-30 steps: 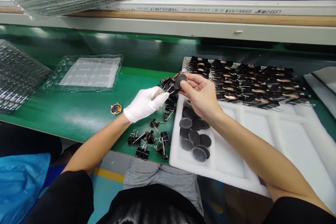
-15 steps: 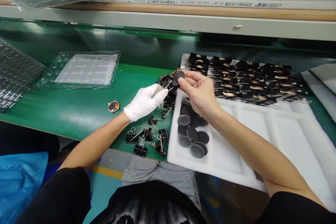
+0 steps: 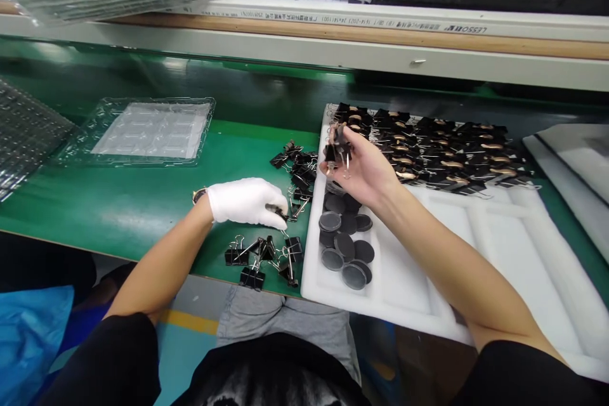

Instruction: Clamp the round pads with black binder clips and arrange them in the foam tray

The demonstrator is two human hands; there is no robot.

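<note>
My right hand (image 3: pixel 368 168), bare, is closed on a clamped watch head (image 3: pixel 339 134) with a black binder clip (image 3: pixel 333 152) on it, above the tray's left edge. Its fingers hide part of this piece. In a white glove, my left hand (image 3: pixel 247 202) is low over the green bench, its fingertips closed on another binder clip (image 3: pixel 276 209). Loose binder clips (image 3: pixel 252 278) lie in front of it and more in a heap (image 3: pixel 304 168) beyond. One watch head (image 3: pixel 197 195) on the bench is partly hidden behind my left wrist.
A white foam tray (image 3: pixel 409 288) at the right holds several black discs (image 3: pixel 344 245) and rows of clipped watch heads (image 3: pixel 440 155). A clear plastic tray (image 3: pixel 202 139) with a white sheet lies at the back left. Stacked clear trays (image 3: pixel 23 139) stand far left. A shelf edge (image 3: pixel 304 54) crosses behind.
My hands have parted. The left has come down and toward me, and now grips a binder clip. The right has turned the clamped watch head, keeping hold of it. The view has shifted slightly.
</note>
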